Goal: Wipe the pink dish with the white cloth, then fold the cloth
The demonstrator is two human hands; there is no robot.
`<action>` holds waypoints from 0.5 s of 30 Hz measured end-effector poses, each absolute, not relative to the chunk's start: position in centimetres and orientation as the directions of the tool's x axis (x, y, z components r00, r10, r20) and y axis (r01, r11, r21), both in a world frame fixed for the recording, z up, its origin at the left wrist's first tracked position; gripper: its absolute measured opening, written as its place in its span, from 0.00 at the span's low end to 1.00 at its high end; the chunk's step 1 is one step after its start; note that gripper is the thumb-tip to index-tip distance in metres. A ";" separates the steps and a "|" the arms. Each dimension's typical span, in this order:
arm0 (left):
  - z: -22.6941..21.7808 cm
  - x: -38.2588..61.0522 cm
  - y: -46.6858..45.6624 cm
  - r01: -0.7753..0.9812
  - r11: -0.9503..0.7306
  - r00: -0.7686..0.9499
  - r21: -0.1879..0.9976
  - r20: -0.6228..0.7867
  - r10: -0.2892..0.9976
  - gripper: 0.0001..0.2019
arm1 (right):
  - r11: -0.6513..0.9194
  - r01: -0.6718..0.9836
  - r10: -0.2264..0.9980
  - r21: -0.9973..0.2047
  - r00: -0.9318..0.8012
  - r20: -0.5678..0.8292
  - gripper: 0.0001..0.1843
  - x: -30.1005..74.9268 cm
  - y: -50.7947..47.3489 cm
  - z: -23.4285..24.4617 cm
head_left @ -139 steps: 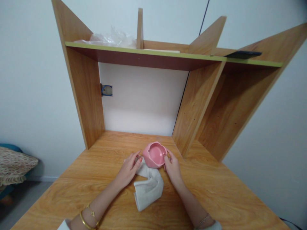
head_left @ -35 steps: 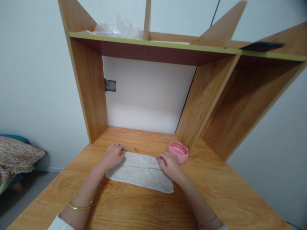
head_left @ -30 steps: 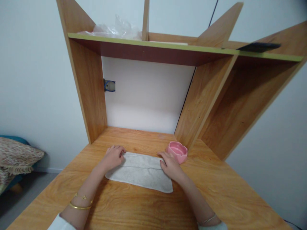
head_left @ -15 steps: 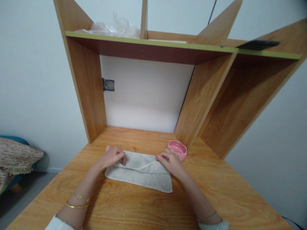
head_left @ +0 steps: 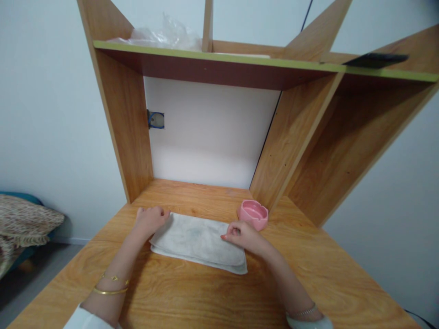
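A grey-white cloth (head_left: pixel 197 240) lies folded in a long strip on the wooden desk (head_left: pixel 212 301). My left hand (head_left: pixel 148 219) rests curled on the cloth's far left corner. My right hand (head_left: pixel 243 236) sits at the cloth's right end with fingers curled and pinched on its upper layer. A pink ashtray (head_left: pixel 253 214) stands just behind my right hand, close to the wooden divider, untouched.
A wooden hutch rises at the back of the desk, with an upright divider (head_left: pixel 284 151) right of the ashtray. Crumpled clear plastic (head_left: pixel 164 36) and a dark flat object (head_left: pixel 379 58) lie on the top shelf (head_left: pixel 219 57). A patterned fabric (head_left: pixel 24 221) shows at the far left.
The ashtray went from between my hands to the right by the divider. The cloth was spread flat, then its far edge was lifted and folded toward me into a double layer.
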State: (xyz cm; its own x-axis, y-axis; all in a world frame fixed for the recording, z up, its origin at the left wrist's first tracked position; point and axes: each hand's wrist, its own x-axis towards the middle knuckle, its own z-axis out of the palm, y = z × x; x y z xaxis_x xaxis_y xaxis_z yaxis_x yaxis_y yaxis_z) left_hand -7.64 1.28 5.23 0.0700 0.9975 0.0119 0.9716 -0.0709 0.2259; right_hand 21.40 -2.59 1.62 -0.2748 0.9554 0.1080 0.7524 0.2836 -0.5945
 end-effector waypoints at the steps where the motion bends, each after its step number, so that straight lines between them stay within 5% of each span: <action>1: 5.2 -8.0 1.4 0.971 -0.060 0.065 0.230 -0.017 0.998 0.23 | 0.253 0.742 0.959 -0.620 -0.275 0.062 0.15 21.6 -2.7 1.7; 5: 4.9 -9.7 1.7 0.949 -0.083 0.134 0.303 -0.152 0.979 0.19 | 0.105 0.704 0.936 -0.702 -0.308 -0.168 0.15 22.6 -3.1 2.2; 8: 4.9 -10.5 1.6 0.811 -0.216 0.405 0.543 -0.257 0.877 0.19 | 0.064 0.686 0.856 -0.725 -0.411 -0.314 0.16 23.6 -3.7 2.8; 11: 5.3 -10.6 0.9 0.664 -0.275 0.610 0.695 -0.291 0.737 0.15 | 0.111 0.698 0.794 -0.707 -0.490 -0.359 0.18 24.2 -4.2 3.3; 15: 5.7 -10.5 0.0 0.611 -0.290 0.694 0.736 -0.323 0.644 0.18 | 0.159 0.755 0.798 -0.636 -0.478 -0.367 0.17 24.0 -4.4 3.4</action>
State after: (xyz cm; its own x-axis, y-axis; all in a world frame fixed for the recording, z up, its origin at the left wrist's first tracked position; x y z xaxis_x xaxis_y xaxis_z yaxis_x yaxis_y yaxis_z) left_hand -10.50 0.02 5.72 0.6940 0.6436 -0.3227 0.6113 -0.2899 0.7364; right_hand 23.97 -4.44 3.44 -0.4779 0.7980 -0.3671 0.7547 0.1592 -0.6364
